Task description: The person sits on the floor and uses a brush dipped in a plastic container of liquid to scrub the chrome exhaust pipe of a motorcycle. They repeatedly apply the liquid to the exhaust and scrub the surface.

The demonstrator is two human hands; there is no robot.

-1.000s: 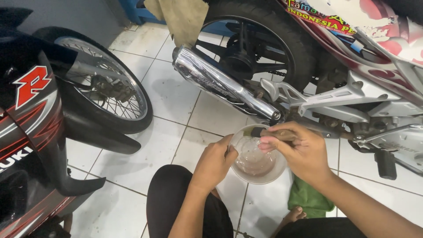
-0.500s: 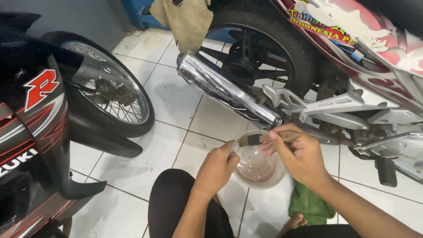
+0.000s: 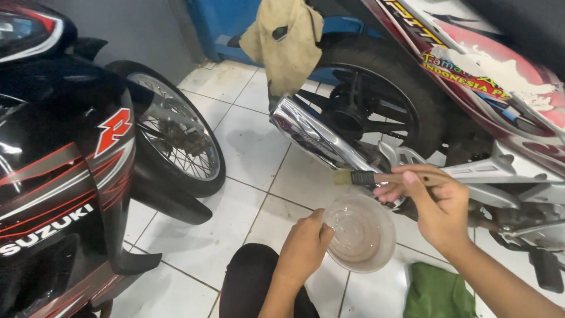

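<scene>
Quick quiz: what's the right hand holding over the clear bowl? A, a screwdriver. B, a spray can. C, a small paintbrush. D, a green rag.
C: the right hand grips a wooden-handled paintbrush, bristles pointing left, above the clear bowl that the left hand steadies.

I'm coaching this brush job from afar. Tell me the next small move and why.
Probably carry the paintbrush up to the chrome exhaust pipe. The right hand holds it above the clear bowl, bristles already pointing at the pipe, while the left hand grips the bowl's rim.
</scene>
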